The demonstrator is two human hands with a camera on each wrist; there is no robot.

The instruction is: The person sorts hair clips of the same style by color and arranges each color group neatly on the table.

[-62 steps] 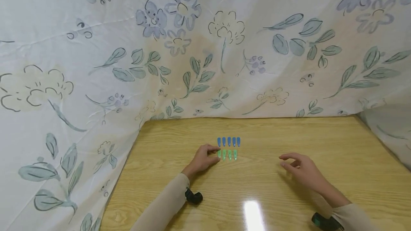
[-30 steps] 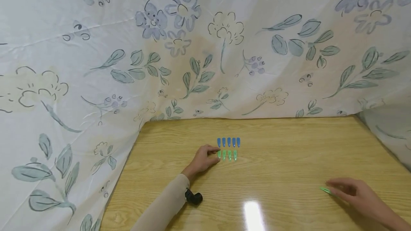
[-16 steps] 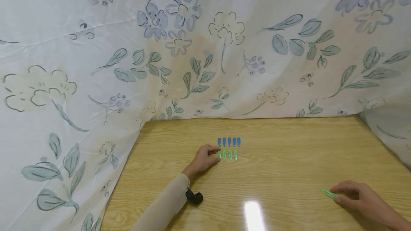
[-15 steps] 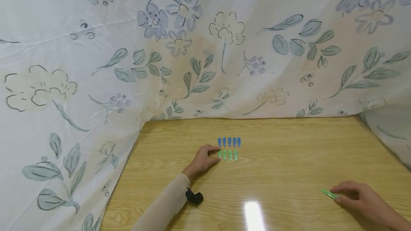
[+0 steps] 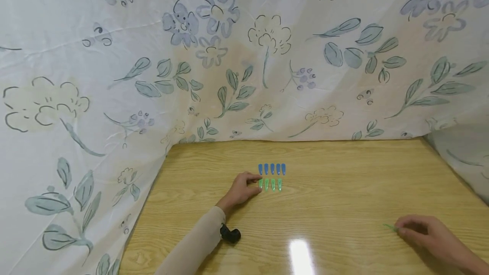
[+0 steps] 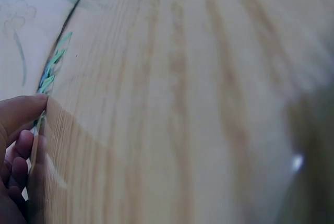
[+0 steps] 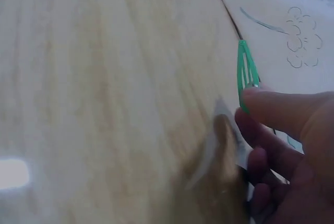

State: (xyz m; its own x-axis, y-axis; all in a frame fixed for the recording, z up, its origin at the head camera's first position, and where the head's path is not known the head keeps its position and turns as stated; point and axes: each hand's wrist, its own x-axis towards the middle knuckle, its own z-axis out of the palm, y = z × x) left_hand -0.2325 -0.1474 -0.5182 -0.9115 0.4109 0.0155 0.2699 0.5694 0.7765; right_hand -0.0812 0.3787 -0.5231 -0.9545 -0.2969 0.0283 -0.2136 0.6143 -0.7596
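In the head view my left hand rests on the table, its thumb and index finger at the two ends of the leftmost green snap hair clip. More green hair clips stand beside it in a short row. Above them runs a row of several blue hair clips. Far to the right, over the table, my right hand pinches another green hair clip between thumb and index finger. The clip's slotted narrow end points away from the hand; its other end is hidden by the thumb.
The wooden table carries a bright light reflection near its front. A floral cloth hangs along the back and left edges. On my left wrist sits a black camera.
My right hand has moved right and toward the front; a green hair clip shows in its fingers since one second ago. That clip has turned to a thin edge. My left hand stays put.
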